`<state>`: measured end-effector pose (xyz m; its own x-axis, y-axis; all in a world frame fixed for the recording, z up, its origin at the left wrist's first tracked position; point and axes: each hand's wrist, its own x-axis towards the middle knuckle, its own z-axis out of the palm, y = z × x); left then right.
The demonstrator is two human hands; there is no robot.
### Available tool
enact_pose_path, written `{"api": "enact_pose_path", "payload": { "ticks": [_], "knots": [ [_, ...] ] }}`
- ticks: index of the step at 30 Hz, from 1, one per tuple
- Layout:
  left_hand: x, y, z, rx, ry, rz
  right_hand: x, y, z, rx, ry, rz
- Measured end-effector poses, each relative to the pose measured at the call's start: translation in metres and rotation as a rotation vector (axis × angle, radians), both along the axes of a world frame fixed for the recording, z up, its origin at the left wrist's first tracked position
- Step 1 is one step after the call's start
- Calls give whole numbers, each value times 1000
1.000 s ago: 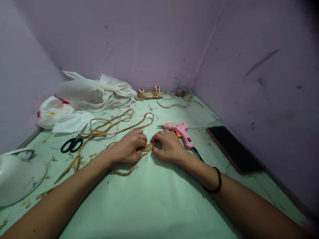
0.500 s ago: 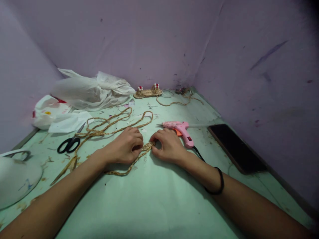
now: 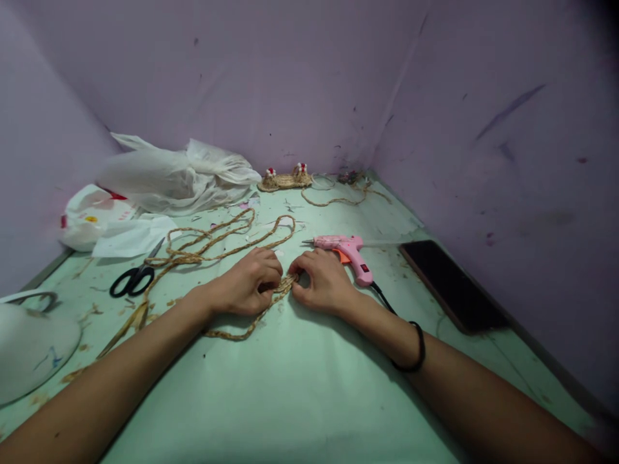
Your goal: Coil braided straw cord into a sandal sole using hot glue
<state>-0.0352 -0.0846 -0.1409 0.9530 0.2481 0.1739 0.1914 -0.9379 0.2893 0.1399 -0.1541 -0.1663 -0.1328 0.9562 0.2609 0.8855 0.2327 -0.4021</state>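
Note:
Between my two hands lies a small flat bundle of braided tan rope, low over the green tabletop. My left hand is closed on its left end, the fingertips partly hidden behind the knuckles. With thumb and fingers my right hand pinches the right end. A loose strand of the rope curves out below my left hand. More rope lies in long loops behind and to the left of that hand. Just behind my right hand rests a pink glue gun, its nozzle pointing left.
Black-handled scissors lie left of the rope loops. A dark phone is at the right edge. White plastic bags fill the back left. A woven rope piece with beaded flowers stands by the wall. A white round object sits at left.
My hands have come slightly closer together, both still holding the rope bundle. The view has shifted a little; the things on the table have stayed in place.

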Motion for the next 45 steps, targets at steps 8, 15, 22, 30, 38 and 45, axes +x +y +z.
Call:
{"api": "enact_pose_path", "payload": {
  "ticks": [8, 15, 22, 30, 38, 45],
  "knots": [
    [-21, -7, 14, 8, 12, 214, 2, -4, 6, -2, -12, 14],
    [-19, -24, 16, -19, -21, 331, 10, -4, 14, -62, -4, 85],
    [-21, -26, 0, -75, -210, 535, 34, -7, 36, -39, 23, -96],
    [-29, -10, -1, -202, 97, 562, 81, -8, 49, -519, -295, -511],
    [-22, -14, -2, -128, 99, 542, 88, -3, 33, -524, 0, -557],
    [-21, -19, 9, -459, 58, 728, 88, -13, 32, -629, 303, -578]
  ]
}}
